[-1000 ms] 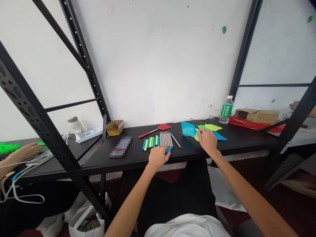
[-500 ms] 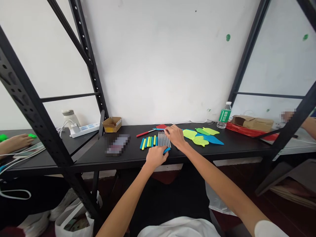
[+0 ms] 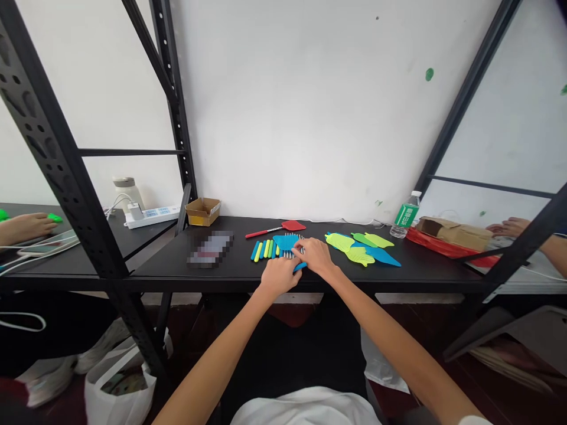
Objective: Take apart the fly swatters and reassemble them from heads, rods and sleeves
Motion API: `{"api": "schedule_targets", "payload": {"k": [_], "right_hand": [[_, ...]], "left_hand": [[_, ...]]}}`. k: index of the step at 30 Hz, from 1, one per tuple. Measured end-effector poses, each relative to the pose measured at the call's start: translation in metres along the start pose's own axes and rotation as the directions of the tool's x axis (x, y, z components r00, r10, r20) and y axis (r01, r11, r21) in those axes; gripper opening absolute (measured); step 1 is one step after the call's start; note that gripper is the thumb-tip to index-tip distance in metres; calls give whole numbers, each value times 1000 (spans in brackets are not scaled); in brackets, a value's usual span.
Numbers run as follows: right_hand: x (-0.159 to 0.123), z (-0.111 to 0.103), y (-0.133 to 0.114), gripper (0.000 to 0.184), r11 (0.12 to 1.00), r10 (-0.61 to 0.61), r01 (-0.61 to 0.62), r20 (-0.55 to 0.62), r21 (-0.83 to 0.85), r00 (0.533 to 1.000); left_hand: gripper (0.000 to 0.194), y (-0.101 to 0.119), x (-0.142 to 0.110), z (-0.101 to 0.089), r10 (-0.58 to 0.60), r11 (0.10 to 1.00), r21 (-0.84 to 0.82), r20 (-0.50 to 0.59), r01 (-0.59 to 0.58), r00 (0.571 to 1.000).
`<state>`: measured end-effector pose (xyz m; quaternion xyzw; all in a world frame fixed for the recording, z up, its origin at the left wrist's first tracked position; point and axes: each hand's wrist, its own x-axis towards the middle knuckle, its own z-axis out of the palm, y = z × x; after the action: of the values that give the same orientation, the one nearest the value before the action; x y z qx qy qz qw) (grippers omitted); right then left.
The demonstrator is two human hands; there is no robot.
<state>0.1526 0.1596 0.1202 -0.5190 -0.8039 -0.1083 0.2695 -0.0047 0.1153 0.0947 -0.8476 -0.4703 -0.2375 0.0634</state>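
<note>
Paddle [image 3: 284,242], blue, mesh-like: pinched at narrow end w/ R hand [image 3: 316,254] over metal rods [image 3: 287,255], gripped blue tube [image 3: 300,267] w/ L hand [image 3: 279,276] nearby, looked light, thin, slightly bendy, prob. not fragile, best held by that stiffer-looking end.

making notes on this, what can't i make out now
Head view throughout:
Metal rods: partly covered by blue mesh piece and right hand.
Blue tube: one end hidden by left hand.
Flat object: details lost to pixelation.
Left neighbour's arm: cut by the edge.
</note>
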Motion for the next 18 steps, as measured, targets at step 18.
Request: {"api": "schedule_targets", "payload": {"k": [18], "right_hand": [[16, -17, 46, 27, 922, 388, -370, 290, -116, 875]], "left_hand": [[25, -1, 0, 1, 3, 1000, 12, 13, -3, 1000]]}}
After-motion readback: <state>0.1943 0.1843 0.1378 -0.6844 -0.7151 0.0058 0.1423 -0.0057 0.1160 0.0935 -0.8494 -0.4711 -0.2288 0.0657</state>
